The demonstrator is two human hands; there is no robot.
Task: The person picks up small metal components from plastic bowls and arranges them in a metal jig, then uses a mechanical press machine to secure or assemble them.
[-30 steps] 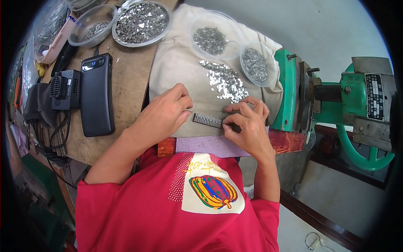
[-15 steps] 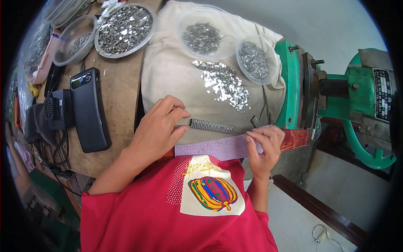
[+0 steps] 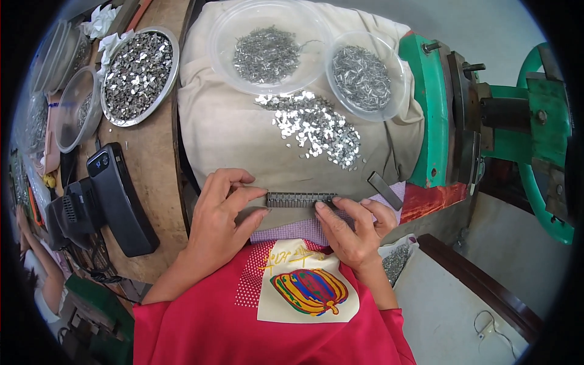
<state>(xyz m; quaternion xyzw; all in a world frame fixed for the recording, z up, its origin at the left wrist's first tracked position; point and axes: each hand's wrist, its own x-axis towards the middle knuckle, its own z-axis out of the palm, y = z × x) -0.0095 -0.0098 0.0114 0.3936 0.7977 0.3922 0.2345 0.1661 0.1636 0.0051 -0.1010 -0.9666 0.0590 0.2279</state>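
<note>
A dark slotted metal bar (image 3: 292, 199) lies crosswise on the beige cloth (image 3: 228, 155) before me. At its left end, my left hand (image 3: 222, 213) has the index finger and thumb bent around it. My right hand (image 3: 359, 231) grips the other end with thumb and index finger, covering part of it. Beyond the bar is a loose pile of shiny metal flakes (image 3: 322, 131). A plain flat dark metal bar (image 3: 385, 190) rests to the right, across a purple checked cloth (image 3: 283, 232).
Clear tubs of small metal pins (image 3: 267, 55) (image 3: 362, 79) stand at the back. To the left, a wooden table (image 3: 161, 146) holds a round tray of flakes (image 3: 139, 76) and a black power bank (image 3: 121, 198). A green machine (image 3: 429, 109) borders the right.
My right hand has moved left onto the slotted bar's right end. The plain bar, earlier by my right fingers, now lies free. My left fingers have closed in on the left end. The view has shifted.
</note>
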